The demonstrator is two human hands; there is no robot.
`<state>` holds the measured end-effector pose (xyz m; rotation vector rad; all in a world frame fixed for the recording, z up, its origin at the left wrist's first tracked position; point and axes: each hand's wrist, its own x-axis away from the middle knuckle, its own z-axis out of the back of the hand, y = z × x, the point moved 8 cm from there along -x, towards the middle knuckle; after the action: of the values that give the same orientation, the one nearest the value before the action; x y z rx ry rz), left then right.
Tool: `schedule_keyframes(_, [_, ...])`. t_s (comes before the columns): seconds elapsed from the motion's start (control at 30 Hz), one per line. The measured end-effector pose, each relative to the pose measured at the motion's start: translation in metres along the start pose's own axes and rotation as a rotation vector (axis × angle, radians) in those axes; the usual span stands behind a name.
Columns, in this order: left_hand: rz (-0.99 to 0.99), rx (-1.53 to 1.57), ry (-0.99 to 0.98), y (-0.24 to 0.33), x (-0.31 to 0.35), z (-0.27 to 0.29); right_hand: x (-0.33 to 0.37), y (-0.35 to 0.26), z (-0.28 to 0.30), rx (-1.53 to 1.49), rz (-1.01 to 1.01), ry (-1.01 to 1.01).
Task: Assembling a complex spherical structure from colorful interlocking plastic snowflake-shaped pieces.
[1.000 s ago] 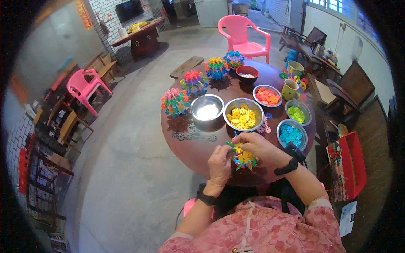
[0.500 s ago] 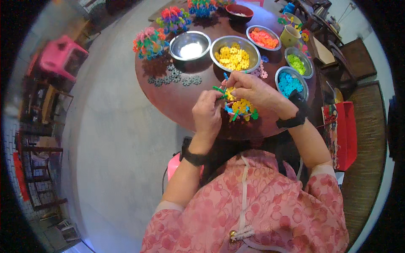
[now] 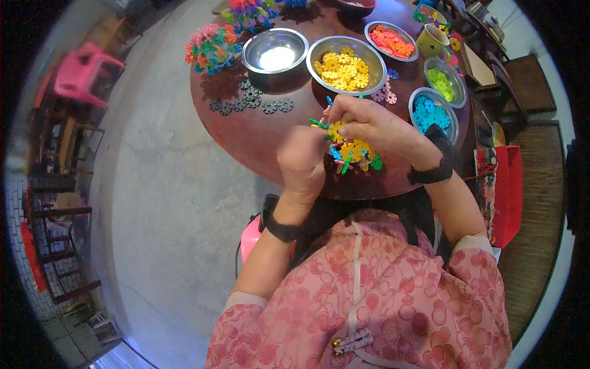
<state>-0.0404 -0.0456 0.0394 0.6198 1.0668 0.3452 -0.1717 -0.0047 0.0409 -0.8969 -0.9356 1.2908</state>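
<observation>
A small built piece of interlocking plastic flower discs, in yellow, green, blue and pink, is between my hands near the table's front edge. My right hand is closed, thumb and fingers pinching a yellow flower disc at its upper part. On the other side my left hand is closed at the piece's left edge, beside a green disc. Its fingers are blurred, and their exact grip is hard to make out. Behind the hands stands a steel bowl of yellow flower discs.
Left of the yellow discs stands a steel bowl with a bright shine inside. Black discs lie before it. Bowls of blue, green and orange-red discs stand right, near a cup. A finished disc ball sits left.
The view has shifted slightly, so the far bowls and disc balls sit higher in the picture. Both hands stay at the built piece, with little movement of their own.
</observation>
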Motion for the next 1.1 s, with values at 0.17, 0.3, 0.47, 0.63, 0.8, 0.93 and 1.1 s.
schedule_keyframes(0.17, [0.013, 0.008, -0.026, 0.002, -0.002, 0.001, -0.001, 0.006, -0.006, -0.04, 0.0, -0.053])
schedule_keyframes(0.3, [0.062, 0.046, -0.09, -0.002, -0.007, 0.001, 0.0, 0.006, -0.002, -0.084, 0.001, -0.009])
schedule_keyframes(0.47, [0.184, 0.154, -0.191, -0.008, -0.01, 0.004, 0.005, -0.004, 0.003, -0.089, -0.015, -0.075])
schedule_keyframes(0.63, [0.067, -0.007, -0.134, -0.007, -0.02, 0.003, 0.006, -0.009, -0.002, -0.021, -0.001, -0.129])
schedule_keyframes(0.8, [0.262, 0.084, -0.219, -0.018, -0.008, -0.004, 0.009, -0.002, 0.008, -0.106, -0.118, -0.08])
schedule_keyframes(0.93, [0.207, 0.078, -0.232, -0.009, -0.007, -0.008, 0.011, -0.002, 0.015, -0.131, -0.138, -0.044])
schedule_keyframes(1.1, [0.105, 0.04, -0.165, -0.002, -0.008, -0.004, 0.015, -0.003, 0.033, -0.184, -0.108, -0.019])
